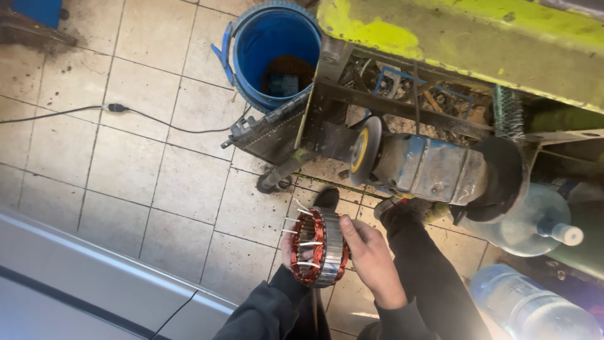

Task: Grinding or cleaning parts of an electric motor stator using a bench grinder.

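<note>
Both hands grip a stator ring (pixel 319 247) at waist height above the tiled floor (pixel 157 176): right hand (pixel 371 258) wraps the steel lamination band, left hand (pixel 288 249) is mostly hidden behind it, fingers closed on the far side. Judged heavy and rigid; copper windings and white lead ends look fragile, so hold by the steel band only. Bench grinder (pixel 428 167) sits just ahead, blue barrel (pixel 277 53) beyond.

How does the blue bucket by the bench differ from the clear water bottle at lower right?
The blue bucket stands upright with its mouth open, showing dark contents inside; the clear water bottle lies tilted. The bucket is opaque, strong blue and wide; the bottle is see-through, pale bluish and narrower. Both sit on the tiled floor near the green bench, away from either hand.
</note>
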